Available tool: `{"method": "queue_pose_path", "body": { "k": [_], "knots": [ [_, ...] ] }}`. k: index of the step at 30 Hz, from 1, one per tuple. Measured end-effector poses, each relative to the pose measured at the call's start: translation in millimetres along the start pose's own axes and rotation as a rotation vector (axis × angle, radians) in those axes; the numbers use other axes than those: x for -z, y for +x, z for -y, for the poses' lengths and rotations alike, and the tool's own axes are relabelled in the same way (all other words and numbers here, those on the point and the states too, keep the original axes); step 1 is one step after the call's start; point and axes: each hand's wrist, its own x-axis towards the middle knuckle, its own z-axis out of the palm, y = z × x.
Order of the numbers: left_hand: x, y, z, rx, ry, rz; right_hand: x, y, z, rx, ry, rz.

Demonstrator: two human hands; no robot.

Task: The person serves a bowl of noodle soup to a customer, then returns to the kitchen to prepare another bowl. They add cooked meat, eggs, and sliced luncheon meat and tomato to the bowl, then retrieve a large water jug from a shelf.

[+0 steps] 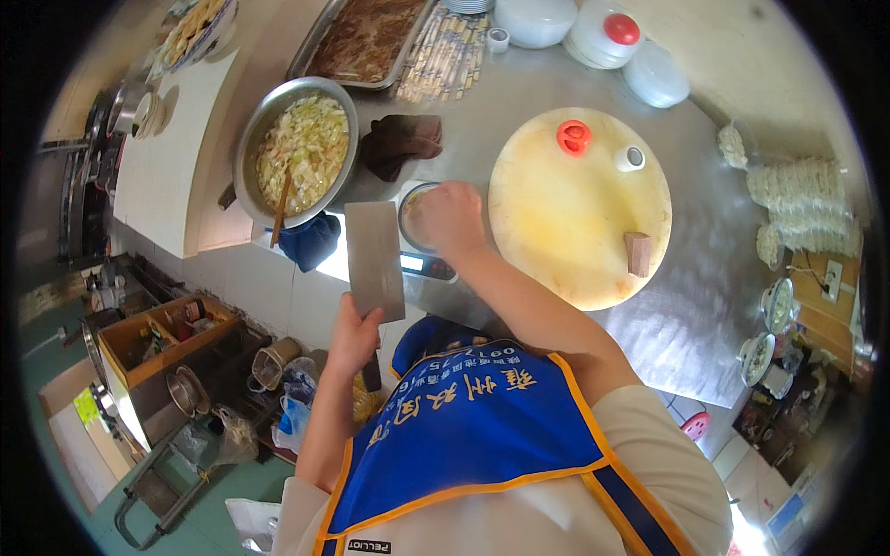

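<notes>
My left hand (pixel 356 337) grips a cleaver by its handle, with the broad steel blade (pixel 374 260) raised in front of my apron. My right hand (pixel 453 217) hangs over a round dish (pixel 410 226), its fingers bent and their tips hidden from view. Under that dish sits a digital kitchen scale (pixel 434 268) with a lit display. To the right is a thick round cutting board (pixel 570 222). On it lie a red plastic piece with cutouts (pixel 573 138), a small white cup-like piece (pixel 630 158) and a small wooden block (pixel 637 254).
A metal basin (pixel 245 149) of chopped vegetables holds a wooden stick (pixel 281 208). A dark cloth (pixel 403 144) and a blue cloth (pixel 309 241) lie near it. Behind are a metal tray (pixel 365 42), wrapped chopsticks (pixel 445 52) and stacked white containers (pixel 535 21).
</notes>
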Motion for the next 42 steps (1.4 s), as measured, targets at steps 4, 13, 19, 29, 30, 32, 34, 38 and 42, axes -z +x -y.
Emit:
{"method": "queue_pose_path", "body": {
  "k": [4,13,19,29,30,32,34,38,42],
  "knots": [
    [13.7,-10.5,-3.9,0.003,0.072,-0.076,38.4,2.6,-9.6,-0.384,0.385,-0.107],
    [31.9,19.6,-45.4,-0.233,0.252,-0.133,101.5,-3.4,-24.1,-0.144,0.314,0.102],
    [8.5,9.5,-95.8,-0.427,0.470,-0.160,167.6,-55.2,-68.6,-0.541,0.189,0.145],
    [-127.4,77.9,-116.4,-1.011,0.842,0.243,234.5,-166.2,-158.6,-0.703,-0.362,-0.298],
    [-146.1,87.1,-117.0,-1.036,0.895,0.265,236.7,-168.7,-163.7,-0.758,-0.364,-0.284],
    [-177.9,103.9,-117.0,-1.116,1.027,0.271,235.6,-165.8,-169.7,-0.870,-0.340,-0.230],
    [-196.6,118.6,-113.7,-1.156,1.108,0.265,227.7,-155.4,-170.3,-0.888,-0.288,-0.169],
    [-214.2,142.2,-104.7,-1.146,1.136,0.210,205.0,-127.1,-167.2,-0.894,-0.228,0.015],
    [-211.1,145.7,-98.9,-1.284,0.980,0.065,198.4,-117.6,-174.3,-0.962,-0.235,0.050]
  ]
}}
